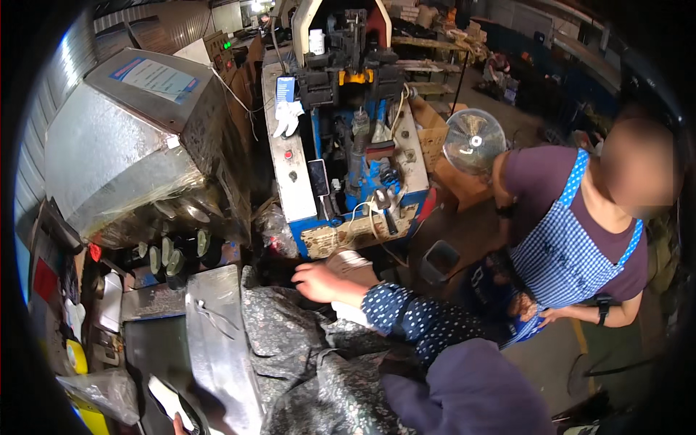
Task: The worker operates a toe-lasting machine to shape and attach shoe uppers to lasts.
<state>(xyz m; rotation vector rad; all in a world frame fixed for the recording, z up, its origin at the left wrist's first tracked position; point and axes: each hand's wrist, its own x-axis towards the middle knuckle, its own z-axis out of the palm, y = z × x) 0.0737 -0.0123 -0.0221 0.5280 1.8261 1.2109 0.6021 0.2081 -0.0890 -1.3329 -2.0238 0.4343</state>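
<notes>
At the lower edge, part of my left hand [178, 426] shows, one finger or thumb pressed to a dark shoe [171, 397] with a pale inside; the other fingers are hidden. The shoe is tilted over a dark tray-like surface [156, 355] beside a bare metal sheet [221, 341]. My right hand [317, 282], in a dark polka-dot sleeve, reaches forward above the flowered dark cloth [290, 341] over my lap. Its fingers are loosely bent and somewhat apart, with nothing seen in them. Just behind that hand lies a pale brownish object [354, 267], partly covered by the arm.
Ahead stands a blue and white machine [297, 181] bearing a phone [318, 177] and white gloves [288, 118]. Left is a metal hood [109, 138], with several dark shoe-like forms [174, 261] below. A person in a checked apron [573, 246] stands right, near a fan [474, 141].
</notes>
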